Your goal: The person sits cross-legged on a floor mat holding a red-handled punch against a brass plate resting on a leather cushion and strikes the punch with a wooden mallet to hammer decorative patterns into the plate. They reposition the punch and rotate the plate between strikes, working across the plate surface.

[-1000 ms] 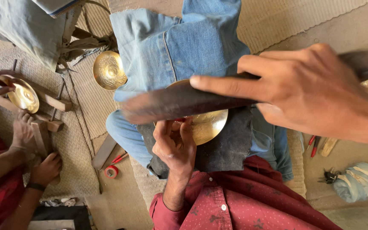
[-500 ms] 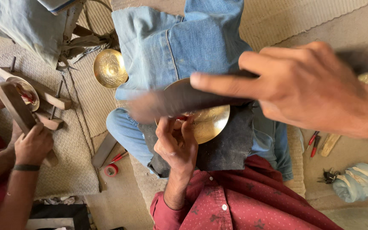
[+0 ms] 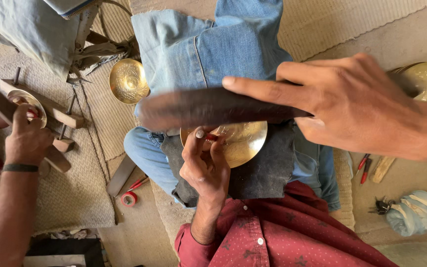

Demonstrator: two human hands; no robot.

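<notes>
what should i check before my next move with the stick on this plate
1. Left hand pinches small tool against brass plate: ok
2. Plate rests on dark cloth over the lap: ok
3. Right hand grips dark stick: ok, stick blurred
4. Tool tip's exact spot: cannot tell
5. Left fingers clear of the stick above them: cannot tell
6. Co-worker's hand well off to the side: ok

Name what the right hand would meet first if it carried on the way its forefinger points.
Probably the small brass bowl on the mat, past the end of the dark stick it holds; depth is unclear.
</notes>
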